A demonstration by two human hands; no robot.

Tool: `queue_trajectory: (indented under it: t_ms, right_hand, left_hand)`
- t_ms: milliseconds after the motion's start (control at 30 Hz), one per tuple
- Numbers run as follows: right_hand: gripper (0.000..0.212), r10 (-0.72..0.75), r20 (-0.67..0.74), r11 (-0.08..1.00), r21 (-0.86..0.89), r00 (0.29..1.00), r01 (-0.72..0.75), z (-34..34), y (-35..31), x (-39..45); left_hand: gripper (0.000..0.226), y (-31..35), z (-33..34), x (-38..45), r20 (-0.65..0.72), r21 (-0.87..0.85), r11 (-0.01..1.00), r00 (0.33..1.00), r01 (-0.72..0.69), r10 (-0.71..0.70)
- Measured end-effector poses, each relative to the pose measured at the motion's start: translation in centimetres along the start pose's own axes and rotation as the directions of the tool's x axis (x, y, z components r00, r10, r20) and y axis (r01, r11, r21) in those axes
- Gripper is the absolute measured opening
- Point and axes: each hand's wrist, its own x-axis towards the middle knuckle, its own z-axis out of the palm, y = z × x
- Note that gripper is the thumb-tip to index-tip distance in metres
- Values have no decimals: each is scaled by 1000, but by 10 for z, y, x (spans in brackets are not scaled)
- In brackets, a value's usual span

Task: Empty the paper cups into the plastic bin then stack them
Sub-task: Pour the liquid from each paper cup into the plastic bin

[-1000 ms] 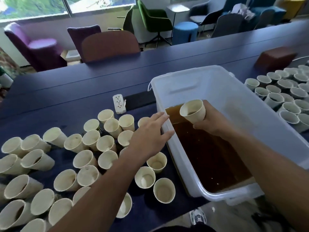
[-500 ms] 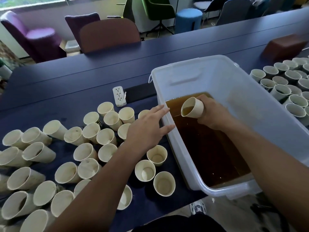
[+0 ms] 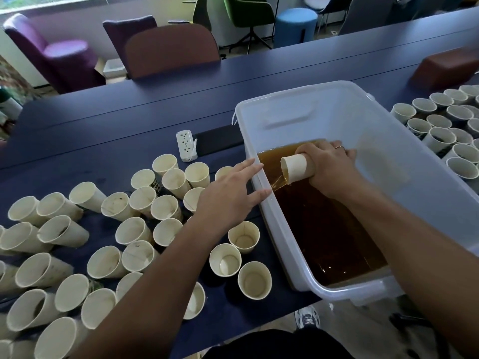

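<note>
Right hand point(image 3: 329, 169), fingers curled round a cream paper cup point(image 3: 295, 168), holds it over the translucent plastic bin point(image 3: 414, 177); brown liquid point(image 3: 324, 229) streams below the fingertips. Light and crushable, probably wet: grip mid-wall gently. Left hand point(image 3: 228, 198), fingers straight, touches the bin's rim. Half a second earlier the cup was less tilted.

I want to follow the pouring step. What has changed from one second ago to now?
The right hand has tipped its cup from nearly upright onto its side, mouth to the left, and lowered it into the bin; brown liquid now runs out into the pool. Nothing was picked up or released. The left hand stays open at the bin's left rim, and the cups on the table have not moved.
</note>
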Motion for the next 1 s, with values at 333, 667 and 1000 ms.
queue_trajectory:
  t_ms: [333,667,1000]
  right_hand:
    - [57,-119,-144,988,-115,982,103,-3,-12,-5]
    - [49,-82,-181,996,-56,980,73,-3,-11,-6]
    - [47,-42,-143,997,-75,989,31,-5,-8,-5]
  left_hand:
    - [60,1,1,-2,11,-12,1000,1000,16,-16]
    - [61,0,0,-2,15,-12,1000,1000,16,-15]
    - [61,0,2,-1,8,-30,999,1000,18,-18]
